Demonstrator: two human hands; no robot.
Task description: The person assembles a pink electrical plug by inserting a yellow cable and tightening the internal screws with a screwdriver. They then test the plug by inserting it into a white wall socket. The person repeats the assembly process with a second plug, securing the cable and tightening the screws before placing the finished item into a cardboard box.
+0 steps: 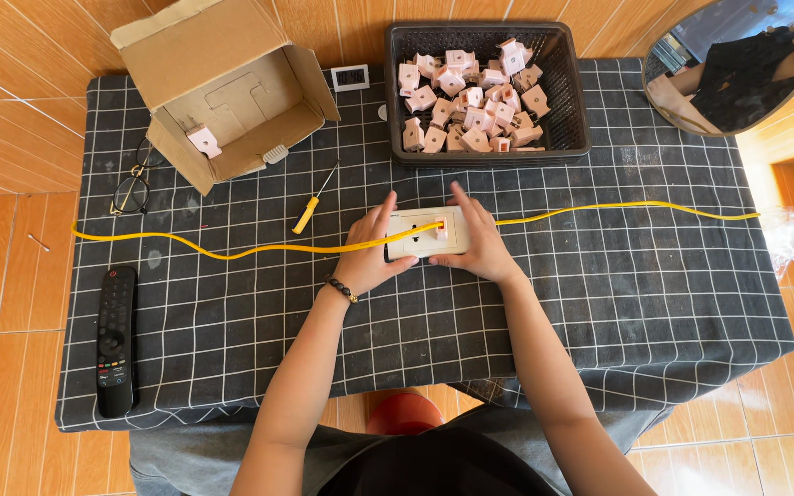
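Nearest the camera, a dark lap and a red round stool (403, 413) sit just under the front edge of the worktop (599, 331), which is draped in a black cloth with a thin white grid; the cloth hangs past the front edge in soft folds. The near half of the cloth is bare between the forearms, with open room to the right as well. At the near left corner lies a long black remote control (115, 342), close to the cloth's left edge.

At mid-worktop both hands clasp a white rectangular socket plate (427, 232). The left hand (368, 253), with a beaded bracelet at the wrist, wraps its left end, fingers curled over the top; the right hand (477, 241) grips the right end the same way. A small pink-and-white part sits in the plate's middle, though whether it is seated or only resting there is hard to tell. A thin yellow wire (232, 250) runs across the whole cloth and meets the plate.

Just beyond lies a yellow-handled screwdriver (313, 199), and glasses (132, 184) to the far left. Farther back stand an open cardboard box (222, 92), tipped on its side, and a black plastic basket (574, 101) heaped with small white and pink blocks. A round mirror (737, 60) overhangs the far right corner.
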